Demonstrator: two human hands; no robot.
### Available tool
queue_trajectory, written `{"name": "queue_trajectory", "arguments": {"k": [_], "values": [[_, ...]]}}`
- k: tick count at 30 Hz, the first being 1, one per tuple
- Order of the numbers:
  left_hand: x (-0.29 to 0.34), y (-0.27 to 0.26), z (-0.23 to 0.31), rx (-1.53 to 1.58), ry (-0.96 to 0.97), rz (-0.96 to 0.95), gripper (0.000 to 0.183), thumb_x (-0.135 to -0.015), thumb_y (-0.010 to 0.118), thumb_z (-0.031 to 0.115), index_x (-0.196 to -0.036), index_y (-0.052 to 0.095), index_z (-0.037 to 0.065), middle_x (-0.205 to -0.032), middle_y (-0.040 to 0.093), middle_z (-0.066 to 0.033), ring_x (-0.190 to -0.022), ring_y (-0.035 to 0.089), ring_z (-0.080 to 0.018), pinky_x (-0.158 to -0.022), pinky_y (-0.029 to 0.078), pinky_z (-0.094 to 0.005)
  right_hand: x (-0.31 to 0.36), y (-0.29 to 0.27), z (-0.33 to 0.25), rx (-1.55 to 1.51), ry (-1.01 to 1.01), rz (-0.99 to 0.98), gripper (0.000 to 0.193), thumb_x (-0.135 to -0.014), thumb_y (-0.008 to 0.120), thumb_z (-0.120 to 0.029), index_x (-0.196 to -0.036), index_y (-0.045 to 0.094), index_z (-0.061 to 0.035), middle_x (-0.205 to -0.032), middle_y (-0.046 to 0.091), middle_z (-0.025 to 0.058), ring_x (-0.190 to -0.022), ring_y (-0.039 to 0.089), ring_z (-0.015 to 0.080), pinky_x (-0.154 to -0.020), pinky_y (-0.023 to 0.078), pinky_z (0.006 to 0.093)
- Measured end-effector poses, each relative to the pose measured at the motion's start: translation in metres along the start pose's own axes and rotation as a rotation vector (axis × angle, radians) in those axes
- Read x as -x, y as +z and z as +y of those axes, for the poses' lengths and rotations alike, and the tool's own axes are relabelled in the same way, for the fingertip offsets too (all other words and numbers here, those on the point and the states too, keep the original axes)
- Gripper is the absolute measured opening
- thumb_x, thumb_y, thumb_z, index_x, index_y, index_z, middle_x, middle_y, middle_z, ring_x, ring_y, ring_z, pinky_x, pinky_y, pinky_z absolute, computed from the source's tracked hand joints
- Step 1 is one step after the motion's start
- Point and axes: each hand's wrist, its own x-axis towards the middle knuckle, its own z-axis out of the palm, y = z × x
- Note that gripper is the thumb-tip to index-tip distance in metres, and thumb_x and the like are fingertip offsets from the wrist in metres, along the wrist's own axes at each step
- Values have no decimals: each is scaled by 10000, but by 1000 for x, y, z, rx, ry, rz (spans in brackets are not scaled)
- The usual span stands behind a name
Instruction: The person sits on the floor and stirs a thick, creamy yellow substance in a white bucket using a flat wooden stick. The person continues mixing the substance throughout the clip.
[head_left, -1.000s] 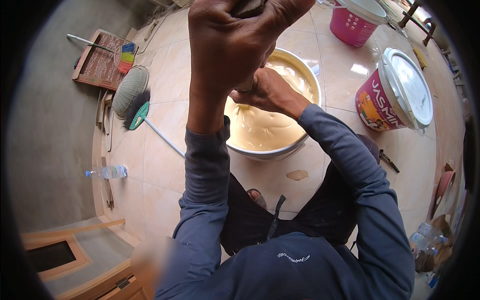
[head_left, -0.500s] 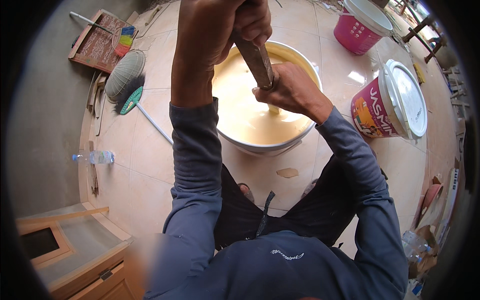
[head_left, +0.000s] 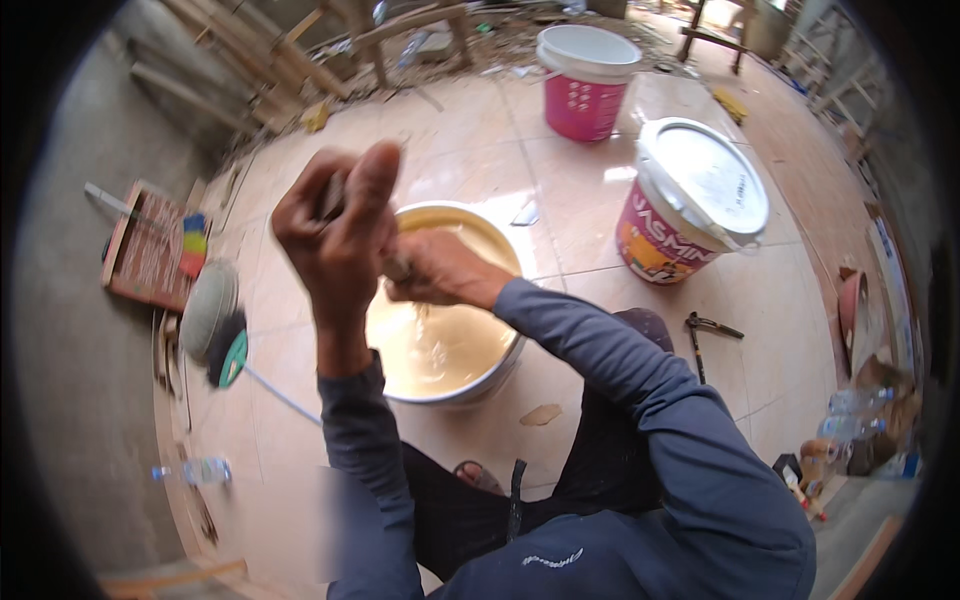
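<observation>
The stick (head_left: pixel 397 267) is gripped near its top by the curled left hand (head_left: pixel 340 212) and lower down by the clenched right hand (head_left: pixel 443 268). It is held over the bucket (head_left: pixel 490 381) of paint (head_left: pixel 425 350), its tip hidden.

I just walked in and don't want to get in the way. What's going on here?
A person grips a stick in both hands, the left hand above the right hand, over an open bucket of creamy yellow material. The stick's lower end is hidden. On the right stand a lidded bucket and an open pink bucket.
</observation>
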Motion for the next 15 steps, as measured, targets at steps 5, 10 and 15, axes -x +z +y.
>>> {"name": "queue_trajectory", "arguments": {"k": [5,10,15], "values": [[-13,-12,0,245,20,-22,430,-1057,661,214,-723,401,134,-518,345,31,-377,343,-70,-344,320,-257,12,-27,-22,80,-13,75,107,-691,729,-156,-737,671,-77,-687,673,170,-659,655,412,-609,492,488],[-17,-55,-6,375,-177,-70,390,-1092,590,285,-762,477,111,-517,357,20,-374,336,-84,-338,341,-272,22,-14,-33,150,28,-46,174,-738,726,-192,-854,694,-68,-742,694,183,-722,685,420,-671,523,504],[-19,-62,4,371,-248,-53,364,-1081,605,261,-773,482,111,-502,343,25,-352,307,-73,-312,309,-262,17,-1,-49,-34,84,-221,195,-749,723,-209,-847,653,-55,-736,680,187,-728,677,419,-682,505,512]]}}
